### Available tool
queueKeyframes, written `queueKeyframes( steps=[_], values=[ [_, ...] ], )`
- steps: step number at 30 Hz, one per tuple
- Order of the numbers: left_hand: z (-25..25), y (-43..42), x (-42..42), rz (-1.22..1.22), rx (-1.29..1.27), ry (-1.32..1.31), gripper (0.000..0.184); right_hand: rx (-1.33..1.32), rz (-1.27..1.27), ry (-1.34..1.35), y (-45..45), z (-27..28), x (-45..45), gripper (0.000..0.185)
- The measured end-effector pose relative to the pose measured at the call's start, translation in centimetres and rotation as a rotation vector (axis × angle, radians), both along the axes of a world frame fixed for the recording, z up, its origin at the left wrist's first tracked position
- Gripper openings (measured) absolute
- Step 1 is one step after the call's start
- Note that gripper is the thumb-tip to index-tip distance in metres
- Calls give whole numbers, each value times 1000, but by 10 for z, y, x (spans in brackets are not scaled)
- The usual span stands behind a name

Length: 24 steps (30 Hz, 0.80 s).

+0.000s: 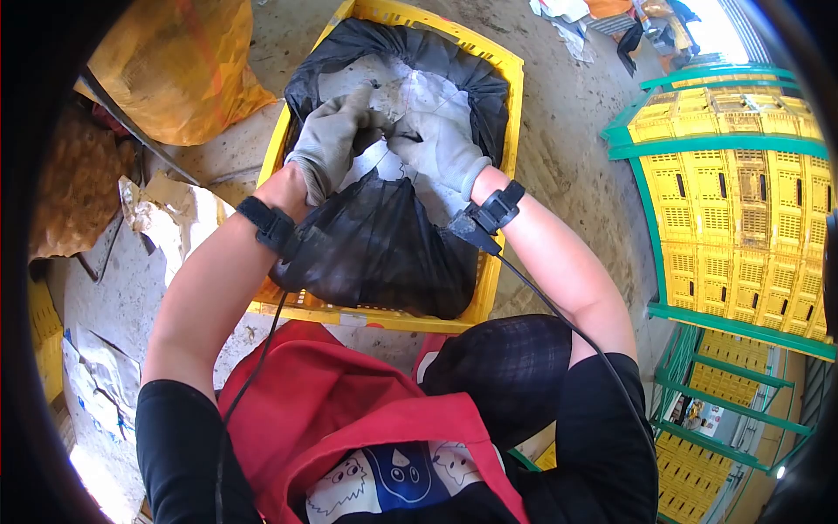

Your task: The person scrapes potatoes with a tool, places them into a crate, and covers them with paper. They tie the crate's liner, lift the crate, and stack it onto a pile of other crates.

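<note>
A yellow crate [513, 96] stands in front of me, lined with a black plastic bag [375, 249]. Inside the bag lies a pale, cracked and torn paper-like sheet [436, 92] with dirt specks on it; its exact kind is hard to make out. My left hand [336, 135], in a grey work glove, has its fingers curled at the sheet's torn edge. Just to its right, my right hand [436, 148], gloved as well, closes on the same sheet. Between the two hands shows a dark gap, and the fingertips are partly hidden.
Green-framed racks with stacked yellow crates [742, 210] stand on the right. An orange-yellow sack [179, 70] is at the upper left, above a brown net-like bag [74, 183]. Torn cardboard [188, 218] lies left of the crate. Scraps [602, 22] are heaped at the top right.
</note>
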State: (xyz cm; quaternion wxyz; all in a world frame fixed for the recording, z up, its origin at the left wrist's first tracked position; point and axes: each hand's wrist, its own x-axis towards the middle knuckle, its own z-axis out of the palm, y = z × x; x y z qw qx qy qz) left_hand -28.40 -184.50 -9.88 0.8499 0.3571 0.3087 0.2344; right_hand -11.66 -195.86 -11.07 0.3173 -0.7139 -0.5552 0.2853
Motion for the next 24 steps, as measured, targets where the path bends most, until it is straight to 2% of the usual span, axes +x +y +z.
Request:
queueKeyframes(
  steps=[1, 3, 4, 5, 6, 7, 8, 9, 10, 12, 13, 15, 17, 19, 21, 22, 23, 24],
  values=[
    [14, -3, -1, -92, 186, 52, 33, 0, 1, 0, -1, 2, -2, 21],
    [23, -6, 0, -114, 265, 54, 33, 9, -23, -87, -4, 18, -14, 19],
    [24, -4, 2, -185, 453, 29, 34, 9, 19, -145, -1, 16, -11, 27],
    [25, 1, 4, -255, 640, 2, 35, 8, 21, -146, 0, 23, -12, 27],
    [32, 10, 4, -153, 709, 81, 34, -84, -138, 113, 2, 37, -15, 27],
    [38, 16, 6, -19, 612, -9, 36, -175, -299, 374, 3, 50, -19, 27],
    [35, 22, 9, 140, 665, -111, 39, -187, -375, 569, 2, 57, -20, 26],
    [32, 28, 9, 299, 715, -215, 43, -187, -375, 567, 0, 57, -19, 26],
    [27, 29, 6, 300, 716, -217, 43, -196, -381, 621, -1, 58, -17, 26],
    [20, 27, -3, 197, 794, 27, 51, -198, -375, 687, -4, 57, -15, 29],
    [14, 20, -5, 198, 796, 30, 51, -199, -373, 689, -3, 54, -15, 29],
    [-3, 2, -10, -133, 1169, 150, 54, -145, -371, 722, -2, 51, -15, 31],
    [-9, -14, -8, -368, 747, 59, 55, -187, -339, 761, -3, 49, -6, 33],
    [-11, -13, -5, -355, 812, 117, 54, -250, -218, 785, -4, 42, 4, 34],
    [-4, -5, -5, -363, 843, 384, 51, -249, -243, 800, -6, 48, 4, 29],
    [-4, -3, -5, -333, 807, 287, 43, -248, -267, 817, -7, 51, 3, 24],
    [-4, -1, -7, -338, 808, 286, 43, -245, -272, 818, -9, 52, 3, 24],
    [-3, 2, -10, -375, 724, 170, 39, -263, -280, 790, -9, 52, 2, 28]
  ],
)
